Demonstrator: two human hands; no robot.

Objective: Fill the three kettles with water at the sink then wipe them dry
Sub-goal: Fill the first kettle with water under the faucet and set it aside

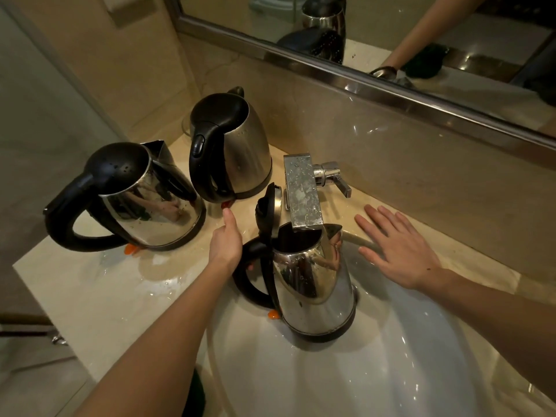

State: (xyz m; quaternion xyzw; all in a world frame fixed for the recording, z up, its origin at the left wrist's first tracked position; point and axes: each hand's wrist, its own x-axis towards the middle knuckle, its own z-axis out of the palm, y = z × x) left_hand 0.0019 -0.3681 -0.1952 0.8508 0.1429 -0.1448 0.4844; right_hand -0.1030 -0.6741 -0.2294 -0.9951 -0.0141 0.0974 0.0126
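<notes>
**Not determinable.** The interior of the sink kettle (313,290) is dark, so no water level can be read. No stream is visible between the spout of the faucet (302,191) and the kettle's mouth. The fingers of the left hand (227,239) are mostly hidden behind the black handle (249,290); only the thumb, pointing to 12 o'clock, and a fingertip under the grip show. Whether the right hand (400,245) touches the rim below it cannot be confirmed. The mirror (391,34), at 1 o'clock, is cut off by the top edge. It reflects a kettle, a forearm and a dark item I cannot identify.

**Hands.** The left arm enters from 7 o'clock, and its hand is wrapped round the upper handle, grasping the sink kettle. The right arm enters from 4 o'clock. That hand is released and holds nothing: palm down, fingers straight and spread, pointing to 11 o'clock. It lies over the rim of the sink (391,341), near the faucet lever (334,176).

**Location.** The sink kettle stands upright in the basin with its lid (269,206) hinged open and its mouth directly under the spout. Two more kettles stand with lids closed on the wet counter (105,284), just beside each other. The front kettle (150,206) is at 9 o'clock from the faucet and the rear kettle (240,152) at 10 o'clock.
</notes>
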